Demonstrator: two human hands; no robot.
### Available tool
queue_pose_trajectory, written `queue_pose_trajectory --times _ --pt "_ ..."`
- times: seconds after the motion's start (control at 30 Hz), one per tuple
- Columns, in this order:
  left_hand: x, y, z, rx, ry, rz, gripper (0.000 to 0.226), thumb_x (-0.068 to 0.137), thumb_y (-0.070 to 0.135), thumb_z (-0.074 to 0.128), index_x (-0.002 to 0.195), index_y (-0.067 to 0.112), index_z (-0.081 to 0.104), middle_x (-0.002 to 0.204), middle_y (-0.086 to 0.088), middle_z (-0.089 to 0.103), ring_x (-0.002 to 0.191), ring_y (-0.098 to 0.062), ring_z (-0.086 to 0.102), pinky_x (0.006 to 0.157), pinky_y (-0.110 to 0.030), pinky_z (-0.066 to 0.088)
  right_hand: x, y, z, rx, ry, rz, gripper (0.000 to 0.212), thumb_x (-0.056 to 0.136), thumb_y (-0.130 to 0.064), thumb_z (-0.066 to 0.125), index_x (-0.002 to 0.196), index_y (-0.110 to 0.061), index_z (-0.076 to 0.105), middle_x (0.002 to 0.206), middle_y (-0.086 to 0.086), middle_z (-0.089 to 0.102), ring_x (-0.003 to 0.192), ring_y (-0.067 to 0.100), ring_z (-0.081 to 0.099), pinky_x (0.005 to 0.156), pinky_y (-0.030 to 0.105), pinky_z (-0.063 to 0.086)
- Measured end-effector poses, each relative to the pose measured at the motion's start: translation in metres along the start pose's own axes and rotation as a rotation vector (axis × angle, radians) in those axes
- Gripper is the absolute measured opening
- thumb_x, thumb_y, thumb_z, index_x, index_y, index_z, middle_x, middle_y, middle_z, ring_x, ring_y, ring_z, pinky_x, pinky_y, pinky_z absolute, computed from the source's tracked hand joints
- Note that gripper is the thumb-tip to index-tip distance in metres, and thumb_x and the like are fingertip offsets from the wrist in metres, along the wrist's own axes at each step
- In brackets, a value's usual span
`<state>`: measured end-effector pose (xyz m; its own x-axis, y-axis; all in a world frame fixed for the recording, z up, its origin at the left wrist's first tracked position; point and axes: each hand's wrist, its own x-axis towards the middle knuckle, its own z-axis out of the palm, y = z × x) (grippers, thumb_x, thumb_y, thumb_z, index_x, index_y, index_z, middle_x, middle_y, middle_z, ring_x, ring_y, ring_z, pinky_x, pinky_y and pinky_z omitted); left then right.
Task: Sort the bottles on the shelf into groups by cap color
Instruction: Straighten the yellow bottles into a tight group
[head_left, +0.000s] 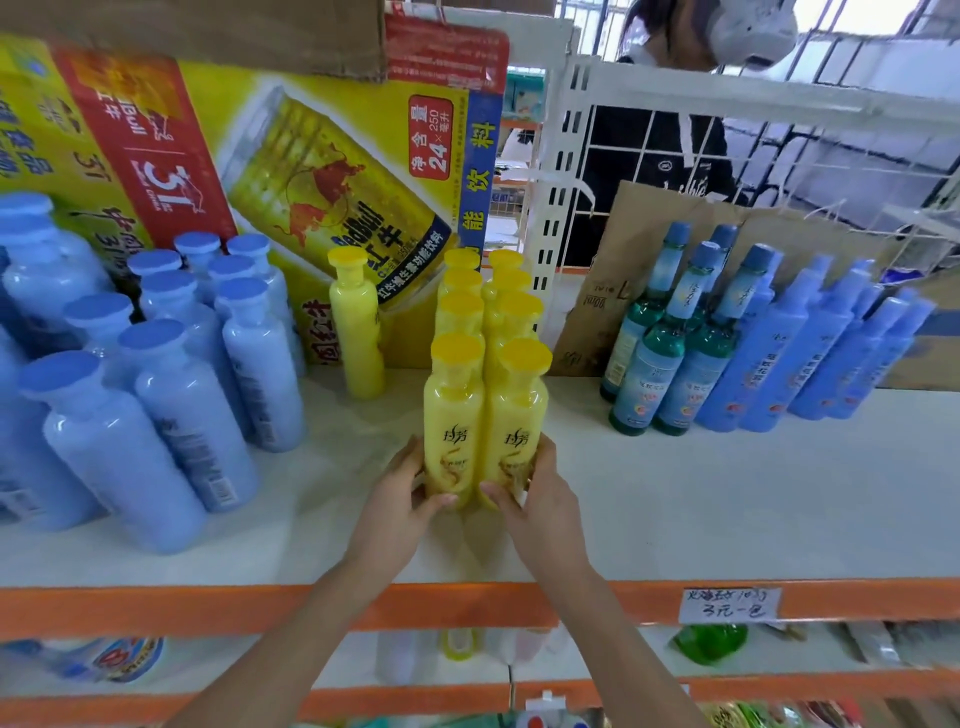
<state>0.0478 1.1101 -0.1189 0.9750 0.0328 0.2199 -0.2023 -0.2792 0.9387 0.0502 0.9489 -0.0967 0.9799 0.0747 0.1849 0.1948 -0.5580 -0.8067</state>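
Closest to the head camera are the two bare forearms reaching in over the orange lip of the shelf (675, 493). The left hand (402, 493) is wrapped round the base of the left front bottle (452, 415) and the right hand (540, 493) round the right front bottle (517, 415), thumbs across the labels, so each hand is clamped on its own bottle and the pair is squeezed side by side. Those two head up the yellow double row (488, 291) running back toward the drinks carton (311, 182). To me this looks like tidying the yellow-cap group, squaring the front pair up against the rest. There's a stray yellow bottle (356, 322) standing apart just to the left, so I'd guess the next move is to let go and bring that one into the block. Further out, the blue-capped bottles (171, 364) are bunched on the left, and on the right the green bottles (670, 364) with bluish caps stand in front of some cardboard (623, 260), next to the blue spray bottles (810, 353). Can't tell if those spray tops count as the same blue. The left group is cut off by the frame edge, the back rows hide each other, the price tag (730, 605) is unreadable to me, and the lower shelf (467, 654) is a blur. A person (670, 130) stands behind the wire grid.
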Motion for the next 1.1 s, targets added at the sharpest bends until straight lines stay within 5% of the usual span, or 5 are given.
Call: queue_pose_trajectory --times 0.17,0.43,1.1 --pt "0.004 -0.001 0.004 0.060 -0.006 0.017 0.061 0.078 0.003 0.065 0.133 0.017 0.041 0.130 0.000 0.048 0.113 -0.011 0.054 0.097 -0.025 0.045 0.007 0.003 0.001 0.020 -0.002 -0.003 0.058 0.085 -0.025 0.064 0.131 -0.016 0.029 0.107 -0.014 0.050 0.105 0.018 0.057 0.074 0.019 0.037" --pt "0.013 -0.009 0.009 0.173 0.029 -0.012 0.068 0.082 0.008 0.064 0.141 0.013 0.030 0.133 -0.007 0.049 0.121 -0.019 0.050 0.101 -0.043 0.043 0.022 0.005 0.004 0.013 -0.006 -0.024 0.065 0.087 -0.020 0.062 0.138 -0.014 0.022 0.126 0.002 0.054 0.111 0.021 0.056 0.081 0.021 0.040" --pt "0.012 -0.010 0.012 0.314 0.055 -0.037 0.060 0.085 0.018 0.062 0.137 0.017 0.033 0.129 -0.002 0.054 0.116 -0.021 0.054 0.094 -0.041 0.046 0.025 0.012 0.002 0.012 -0.080 -0.015 0.063 0.089 -0.024 0.059 0.138 -0.016 0.019 0.126 0.000 0.053 0.111 0.021 0.056 0.082 0.026 0.043"
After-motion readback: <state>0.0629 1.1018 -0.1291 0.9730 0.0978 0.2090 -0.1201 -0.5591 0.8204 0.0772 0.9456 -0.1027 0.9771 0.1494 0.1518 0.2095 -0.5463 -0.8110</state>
